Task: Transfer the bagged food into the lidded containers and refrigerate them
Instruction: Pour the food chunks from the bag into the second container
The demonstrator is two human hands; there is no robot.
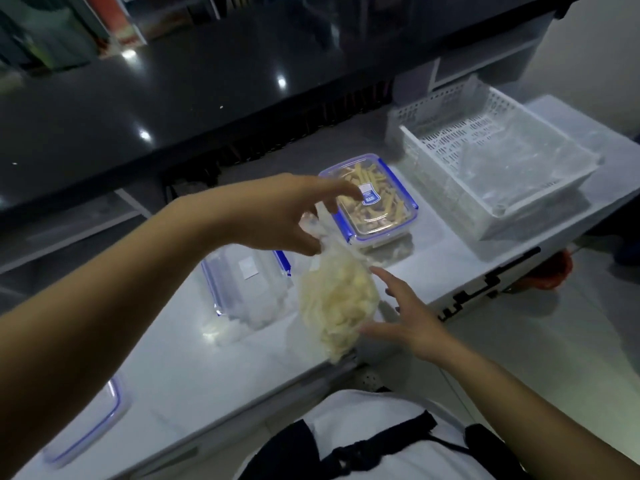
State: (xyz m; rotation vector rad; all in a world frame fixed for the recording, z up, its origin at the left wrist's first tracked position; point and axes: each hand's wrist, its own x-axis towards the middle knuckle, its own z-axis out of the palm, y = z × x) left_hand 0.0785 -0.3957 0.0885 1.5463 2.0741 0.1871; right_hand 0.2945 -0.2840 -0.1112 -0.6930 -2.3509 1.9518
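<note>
My left hand (277,220) holds up a clear plastic bag of pale yellow food pieces (332,306) by its twisted top, above the white table. My right hand (405,317) is spread open at the bag's lower right side, thumb touching the bag. Behind the bag stands a closed blue-rimmed container (374,202) filled with yellowish sticks. A second clear container with blue clips (242,285) sits on the table left of the bag, partly hidden by my left arm. Whether it has food inside I cannot tell.
A white slotted basket (498,161) holding clear plastic stands at the right end of the white table (194,368). A loose blue-rimmed lid (90,424) lies at the near left. A dark glossy counter (173,98) runs behind the table.
</note>
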